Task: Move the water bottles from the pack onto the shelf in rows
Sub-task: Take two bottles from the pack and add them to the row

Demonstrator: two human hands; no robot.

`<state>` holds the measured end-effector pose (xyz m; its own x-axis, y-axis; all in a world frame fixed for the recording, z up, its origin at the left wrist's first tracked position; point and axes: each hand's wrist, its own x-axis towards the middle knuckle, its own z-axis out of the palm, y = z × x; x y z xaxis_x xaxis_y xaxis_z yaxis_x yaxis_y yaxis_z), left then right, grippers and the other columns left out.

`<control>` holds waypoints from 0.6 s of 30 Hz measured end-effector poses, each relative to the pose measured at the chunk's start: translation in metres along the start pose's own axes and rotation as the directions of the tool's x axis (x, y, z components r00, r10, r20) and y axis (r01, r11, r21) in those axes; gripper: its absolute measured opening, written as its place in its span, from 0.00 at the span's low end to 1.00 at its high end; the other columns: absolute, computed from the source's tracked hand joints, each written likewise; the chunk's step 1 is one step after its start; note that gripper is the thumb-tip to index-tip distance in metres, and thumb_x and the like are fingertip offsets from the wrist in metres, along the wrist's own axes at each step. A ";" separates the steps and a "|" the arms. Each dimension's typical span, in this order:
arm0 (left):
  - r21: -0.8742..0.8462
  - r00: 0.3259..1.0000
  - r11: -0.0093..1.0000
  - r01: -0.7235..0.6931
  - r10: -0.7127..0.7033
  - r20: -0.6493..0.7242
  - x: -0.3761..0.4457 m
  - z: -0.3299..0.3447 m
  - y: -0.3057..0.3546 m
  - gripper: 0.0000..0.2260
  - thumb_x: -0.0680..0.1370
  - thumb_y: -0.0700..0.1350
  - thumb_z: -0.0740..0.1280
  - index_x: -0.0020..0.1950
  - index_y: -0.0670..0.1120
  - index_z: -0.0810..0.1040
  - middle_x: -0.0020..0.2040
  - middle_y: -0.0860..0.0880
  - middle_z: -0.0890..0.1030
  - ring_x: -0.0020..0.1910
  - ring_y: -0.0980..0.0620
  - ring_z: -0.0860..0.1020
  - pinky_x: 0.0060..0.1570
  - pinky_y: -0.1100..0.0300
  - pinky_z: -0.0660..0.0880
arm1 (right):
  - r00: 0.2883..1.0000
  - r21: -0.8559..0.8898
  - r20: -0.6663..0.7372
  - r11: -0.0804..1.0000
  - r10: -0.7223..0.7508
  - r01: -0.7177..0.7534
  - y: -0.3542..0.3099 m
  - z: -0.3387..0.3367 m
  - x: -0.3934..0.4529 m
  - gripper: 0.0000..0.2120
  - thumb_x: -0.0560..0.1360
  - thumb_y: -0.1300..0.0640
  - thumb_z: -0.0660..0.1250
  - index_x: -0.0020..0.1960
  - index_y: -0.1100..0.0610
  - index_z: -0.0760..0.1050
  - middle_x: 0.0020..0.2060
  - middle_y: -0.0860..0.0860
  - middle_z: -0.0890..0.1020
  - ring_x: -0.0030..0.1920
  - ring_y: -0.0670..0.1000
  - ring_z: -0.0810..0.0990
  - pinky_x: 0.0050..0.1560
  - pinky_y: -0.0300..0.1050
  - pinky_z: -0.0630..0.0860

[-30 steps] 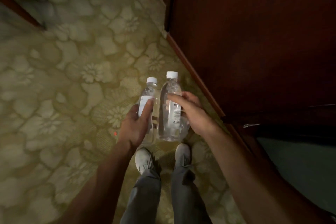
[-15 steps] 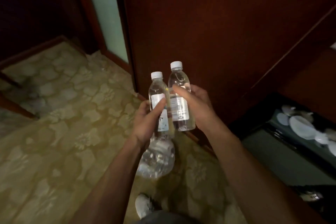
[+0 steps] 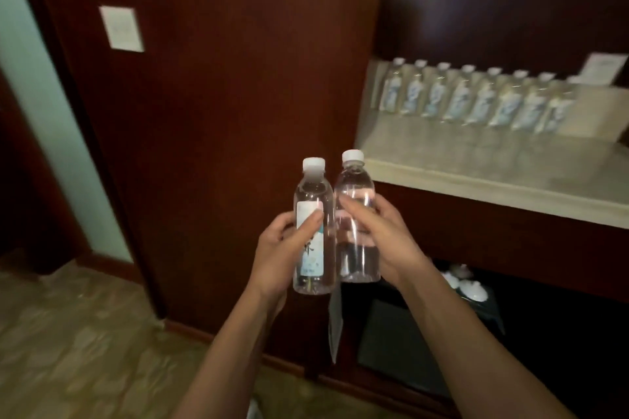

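My left hand (image 3: 279,252) grips a clear water bottle (image 3: 315,190) with a white cap and a pale label. Right beside it, touching, stands a second bottle (image 3: 357,187) held upright by my right hand (image 3: 384,238). Both are in front of me at chest height, left of and below the pale stone shelf (image 3: 476,180). A row of several bottles (image 3: 473,99) stands along the back of that shelf. The pack is out of view.
A dark wooden panel (image 3: 238,78) with a white wall plate (image 3: 122,28) rises behind the bottles. Under the shelf is a dark recess with white cups (image 3: 468,286). A white card (image 3: 604,68) stands at the shelf's far right. Patterned carpet (image 3: 68,350) covers the floor.
The two held bottles have risen from near the floor to chest height, and my view has lifted from the carpet and my shoes up to the shelf.
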<state>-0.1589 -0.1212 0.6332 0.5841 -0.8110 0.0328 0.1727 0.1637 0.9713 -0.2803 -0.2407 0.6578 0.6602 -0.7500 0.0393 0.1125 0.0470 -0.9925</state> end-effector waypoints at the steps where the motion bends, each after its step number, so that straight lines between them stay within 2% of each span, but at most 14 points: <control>1: 0.005 1.000 1.000 -0.019 0.019 0.016 0.001 0.020 0.007 0.24 0.68 0.58 0.75 0.59 0.45 0.80 0.49 0.46 0.87 0.46 0.48 0.87 0.40 0.60 0.82 | 0.999 0.019 -0.012 0.999 -0.038 0.038 -0.009 -0.018 -0.007 0.23 0.70 0.47 0.78 0.61 0.53 0.78 0.54 0.57 0.86 0.53 0.58 0.86 0.54 0.57 0.82; 5: -0.014 0.992 0.996 -0.086 0.087 0.090 0.003 0.094 0.023 0.21 0.70 0.56 0.75 0.58 0.46 0.80 0.47 0.47 0.88 0.45 0.50 0.87 0.38 0.62 0.81 | 0.977 -0.028 -0.127 0.985 -0.172 0.170 -0.041 -0.078 -0.030 0.21 0.73 0.47 0.73 0.62 0.56 0.79 0.55 0.55 0.86 0.57 0.57 0.84 0.64 0.59 0.77; 7: -0.022 0.986 0.994 -0.103 0.105 0.132 0.003 0.129 0.025 0.19 0.72 0.54 0.76 0.59 0.47 0.80 0.48 0.46 0.88 0.46 0.49 0.87 0.38 0.62 0.81 | 0.961 -0.059 -0.194 0.980 -0.197 0.189 -0.057 -0.105 -0.039 0.18 0.76 0.47 0.71 0.61 0.56 0.78 0.54 0.53 0.86 0.55 0.54 0.85 0.60 0.55 0.79; 8: -0.030 0.982 0.994 -0.102 0.106 0.155 0.004 0.145 0.026 0.18 0.73 0.53 0.76 0.59 0.46 0.80 0.48 0.46 0.88 0.46 0.49 0.87 0.38 0.62 0.81 | 0.952 -0.072 -0.227 0.979 -0.204 0.193 -0.065 -0.117 -0.043 0.18 0.76 0.46 0.70 0.61 0.56 0.78 0.52 0.51 0.87 0.52 0.52 0.86 0.55 0.51 0.82; 10: -0.046 0.973 0.994 -0.095 0.103 0.209 0.005 0.177 0.026 0.19 0.73 0.53 0.75 0.60 0.45 0.80 0.48 0.46 0.88 0.45 0.49 0.87 0.37 0.63 0.80 | 0.930 -0.113 -0.294 0.974 -0.222 0.197 -0.079 -0.140 -0.054 0.24 0.72 0.43 0.74 0.61 0.55 0.76 0.49 0.50 0.87 0.46 0.49 0.87 0.43 0.42 0.82; 11: -0.052 0.965 0.994 -0.094 0.104 0.239 0.006 0.193 0.026 0.19 0.73 0.53 0.75 0.60 0.45 0.80 0.48 0.45 0.88 0.45 0.49 0.87 0.37 0.63 0.80 | 0.914 -0.138 -0.332 0.970 -0.235 0.199 -0.084 -0.152 -0.059 0.29 0.68 0.42 0.77 0.62 0.55 0.74 0.49 0.50 0.86 0.45 0.49 0.87 0.41 0.41 0.82; 14: -0.060 0.945 0.993 -0.104 0.117 0.306 0.010 0.238 0.028 0.18 0.74 0.51 0.75 0.61 0.45 0.80 0.48 0.45 0.87 0.45 0.50 0.87 0.37 0.64 0.80 | 0.868 -0.211 -0.426 0.961 -0.255 0.179 -0.101 -0.190 -0.067 0.39 0.62 0.44 0.82 0.62 0.53 0.63 0.56 0.54 0.81 0.50 0.53 0.86 0.51 0.52 0.84; 16: -0.066 0.940 0.993 -0.099 0.115 0.322 0.016 0.265 0.028 0.18 0.74 0.51 0.75 0.61 0.45 0.80 0.48 0.46 0.87 0.44 0.51 0.87 0.35 0.65 0.80 | 0.845 -0.197 -0.466 0.962 -0.261 0.189 -0.113 -0.214 -0.067 0.34 0.64 0.48 0.82 0.58 0.52 0.63 0.56 0.56 0.80 0.50 0.55 0.86 0.51 0.55 0.84; 18: -0.058 0.933 0.994 -0.089 0.104 0.345 0.025 0.289 0.028 0.19 0.74 0.52 0.75 0.61 0.46 0.79 0.48 0.47 0.88 0.44 0.52 0.87 0.34 0.66 0.79 | 0.812 -0.205 -0.499 0.952 -0.303 0.229 -0.121 -0.237 -0.064 0.28 0.66 0.51 0.81 0.56 0.53 0.67 0.52 0.55 0.83 0.47 0.51 0.87 0.47 0.49 0.84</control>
<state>-0.3687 -0.2991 0.7295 0.2887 -0.9335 0.2127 0.1658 0.2675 0.9492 -0.5123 -0.3545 0.7483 0.1319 -0.9523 0.2752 0.1063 -0.2625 -0.9591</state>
